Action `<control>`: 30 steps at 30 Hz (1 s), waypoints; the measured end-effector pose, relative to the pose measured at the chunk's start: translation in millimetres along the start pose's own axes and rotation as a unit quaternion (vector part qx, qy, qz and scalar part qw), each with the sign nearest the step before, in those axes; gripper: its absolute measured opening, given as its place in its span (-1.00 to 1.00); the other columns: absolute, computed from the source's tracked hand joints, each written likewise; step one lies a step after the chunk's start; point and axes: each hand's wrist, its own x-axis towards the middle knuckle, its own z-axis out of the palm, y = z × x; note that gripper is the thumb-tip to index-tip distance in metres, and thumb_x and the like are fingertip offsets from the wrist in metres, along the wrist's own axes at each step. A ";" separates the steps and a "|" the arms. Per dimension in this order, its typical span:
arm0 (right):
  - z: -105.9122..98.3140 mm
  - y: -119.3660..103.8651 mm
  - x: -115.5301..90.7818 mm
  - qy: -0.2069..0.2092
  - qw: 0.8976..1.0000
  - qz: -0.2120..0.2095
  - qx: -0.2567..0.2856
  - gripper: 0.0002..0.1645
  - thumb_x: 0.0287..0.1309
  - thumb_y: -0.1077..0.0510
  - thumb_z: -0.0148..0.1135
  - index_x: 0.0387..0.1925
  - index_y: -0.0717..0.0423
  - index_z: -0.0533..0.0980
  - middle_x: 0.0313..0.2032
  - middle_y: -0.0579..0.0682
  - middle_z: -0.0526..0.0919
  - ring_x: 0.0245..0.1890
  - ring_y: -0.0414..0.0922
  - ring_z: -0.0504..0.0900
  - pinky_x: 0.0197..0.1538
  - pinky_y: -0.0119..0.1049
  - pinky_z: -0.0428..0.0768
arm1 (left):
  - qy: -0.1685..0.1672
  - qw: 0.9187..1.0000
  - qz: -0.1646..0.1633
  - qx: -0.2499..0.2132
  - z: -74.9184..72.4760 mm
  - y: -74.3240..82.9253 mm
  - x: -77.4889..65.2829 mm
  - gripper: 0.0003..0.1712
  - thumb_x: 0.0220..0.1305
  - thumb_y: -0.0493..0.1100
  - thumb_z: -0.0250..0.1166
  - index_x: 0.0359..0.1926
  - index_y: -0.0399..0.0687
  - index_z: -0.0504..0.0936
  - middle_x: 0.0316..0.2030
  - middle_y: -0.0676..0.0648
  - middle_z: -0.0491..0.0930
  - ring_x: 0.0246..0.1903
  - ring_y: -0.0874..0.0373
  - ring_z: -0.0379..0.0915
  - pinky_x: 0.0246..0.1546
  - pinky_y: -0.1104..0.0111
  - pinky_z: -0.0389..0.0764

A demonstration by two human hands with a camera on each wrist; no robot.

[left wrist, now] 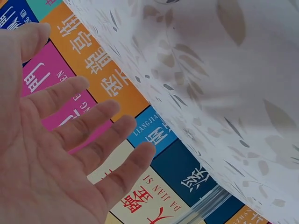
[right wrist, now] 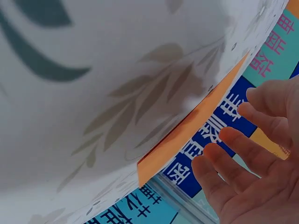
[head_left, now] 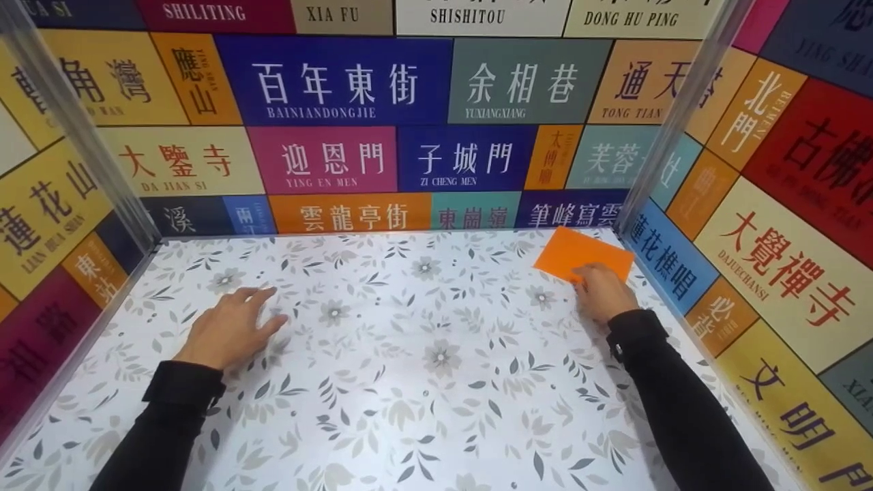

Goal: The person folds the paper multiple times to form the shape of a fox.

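A flat orange rectangle [head_left: 567, 251], like a sheet of paper or thin card, lies at the far right of the table. Over its near edge hovers or rests my right hand [head_left: 604, 292]; contact cannot be told from the head view. In the right wrist view, the fingers of the right hand [right wrist: 254, 161] are loosely bent, with nothing between them, beside the orange sheet [right wrist: 191, 128]. My left hand [head_left: 224, 329] is low over the left part of the table, holding nothing. Its fingers look relaxed and spread in the left wrist view.
The table [head_left: 382, 395] has a white cover with grey leaves and flowers. Colourful panels of printed characters [head_left: 334, 82] wall it in at the back and both sides. Clear corner posts [head_left: 665, 123] stand at the back left and back right.
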 end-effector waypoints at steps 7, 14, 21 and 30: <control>-0.9 11.3 7.2 -0.001 0.999 0.031 0.016 -0.53 0.75 0.24 0.23 0.49 0.34 0.62 0.47 0.44 0.64 0.56 0.46 0.55 0.67 0.49 0.47 | -0.003 1.000 -0.001 -0.011 -8.7 13.7 -6.4 -0.28 0.74 0.29 0.29 0.53 -0.14 0.70 0.47 -0.47 0.66 0.43 -0.47 0.63 0.38 -0.46 0.67; -3.0 11.1 5.4 0.000 0.999 0.050 0.012 -0.55 0.71 0.33 0.21 0.47 0.35 0.64 0.42 0.44 0.70 0.51 0.47 0.60 0.65 0.52 0.47 | -0.004 1.000 -0.001 -0.005 -12.6 18.6 -9.3 -0.38 0.76 0.17 0.28 0.48 -0.20 0.72 0.46 -0.47 0.67 0.40 -0.48 0.64 0.35 -0.46 0.69; -1.6 9.7 6.0 -0.008 0.999 0.051 -0.012 -0.57 0.76 0.33 0.15 0.44 0.42 0.64 0.38 0.48 0.73 0.40 0.45 0.67 0.66 0.50 0.48 | 0.008 1.000 0.011 -0.005 -13.7 20.1 -12.6 -0.42 0.76 0.14 0.28 0.44 -0.19 0.76 0.42 -0.45 0.71 0.40 -0.48 0.66 0.35 -0.46 0.69; 1.7 7.4 5.4 -0.019 0.997 0.073 -0.015 -0.54 0.76 0.29 0.18 0.50 0.35 0.63 0.42 0.43 0.73 0.38 0.41 0.66 0.69 0.48 0.45 | 0.001 1.000 0.008 -0.009 -13.2 22.1 -12.2 -0.45 0.75 0.13 0.30 0.41 -0.18 0.77 0.39 -0.42 0.73 0.39 -0.48 0.67 0.37 -0.46 0.67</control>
